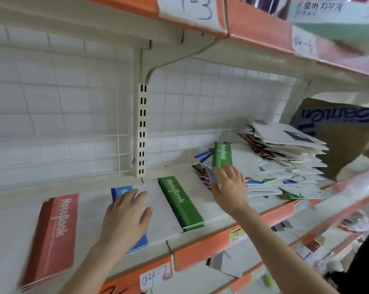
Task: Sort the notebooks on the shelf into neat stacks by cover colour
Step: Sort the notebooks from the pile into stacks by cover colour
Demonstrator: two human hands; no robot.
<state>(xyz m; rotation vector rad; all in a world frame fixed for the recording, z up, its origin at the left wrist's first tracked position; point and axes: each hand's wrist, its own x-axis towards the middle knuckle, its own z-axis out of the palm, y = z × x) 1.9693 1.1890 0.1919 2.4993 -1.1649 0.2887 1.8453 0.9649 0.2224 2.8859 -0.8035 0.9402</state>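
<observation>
left hand (124,217) is lying flat on blue stack (118,193), fingers slightly spread | right hand (228,185) is reaching into loose pile (285,166), extended fingers touching tilted green notebook (221,154), grip unclear

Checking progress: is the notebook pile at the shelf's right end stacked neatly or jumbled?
Jumbled. The pile fans out at mixed angles, corners sticking out, with red, blue and green covers mixed together.

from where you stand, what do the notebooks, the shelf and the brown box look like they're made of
Green notebooks: paper with thin card covers, judging by white page edges at the stack's end. Shelf: probably painted metal, smooth cream surface, slotted upright behind. Box: brown cardboard, dull, with printed lettering.
</observation>
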